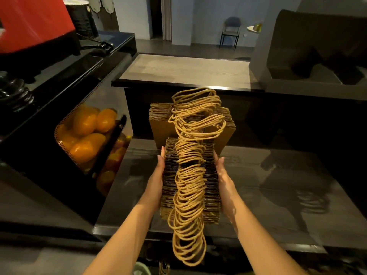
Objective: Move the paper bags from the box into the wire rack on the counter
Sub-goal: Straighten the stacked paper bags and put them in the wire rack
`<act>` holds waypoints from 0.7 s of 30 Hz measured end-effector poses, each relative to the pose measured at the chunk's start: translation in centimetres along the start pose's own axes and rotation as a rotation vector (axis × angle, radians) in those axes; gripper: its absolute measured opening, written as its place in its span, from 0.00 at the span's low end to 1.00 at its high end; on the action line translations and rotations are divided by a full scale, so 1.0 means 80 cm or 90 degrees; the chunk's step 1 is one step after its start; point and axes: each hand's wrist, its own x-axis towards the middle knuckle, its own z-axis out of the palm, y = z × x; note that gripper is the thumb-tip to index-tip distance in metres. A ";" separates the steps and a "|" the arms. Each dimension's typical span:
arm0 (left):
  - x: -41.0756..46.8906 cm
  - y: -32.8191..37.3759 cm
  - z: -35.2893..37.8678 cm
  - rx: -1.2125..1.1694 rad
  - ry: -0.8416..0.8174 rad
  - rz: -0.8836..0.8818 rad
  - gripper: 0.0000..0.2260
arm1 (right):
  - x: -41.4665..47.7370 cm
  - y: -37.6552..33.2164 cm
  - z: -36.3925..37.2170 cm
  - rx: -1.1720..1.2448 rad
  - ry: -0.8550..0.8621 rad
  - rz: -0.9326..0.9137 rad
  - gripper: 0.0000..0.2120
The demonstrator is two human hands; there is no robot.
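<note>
A thick stack of flat brown paper bags [170, 183] with twisted paper handles [190, 195] is held edge-up above the dark counter [278, 195]. My left hand [158, 175] presses flat against the stack's left side. Against its right side lies my right hand [224, 179], fingers straight. Behind this stack stands a second batch of the same bags [160, 120], upright on the counter, its handles looping upward. No wire rack shows clearly around them, and the box is out of view.
A black juicer cabinet with oranges [87, 133] behind a perforated panel stands to the left. A raised wooden ledge [184, 70] runs behind the counter. A dark cardboard shape [317, 46] sits at the back right.
</note>
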 end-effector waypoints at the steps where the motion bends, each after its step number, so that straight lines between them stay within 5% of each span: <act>1: 0.000 0.000 -0.001 -0.014 -0.006 -0.005 0.29 | 0.001 -0.001 0.000 0.008 0.002 0.001 0.33; 21: -0.025 -0.016 -0.014 -0.097 0.039 -0.113 0.29 | -0.028 0.007 -0.025 0.017 0.063 0.153 0.33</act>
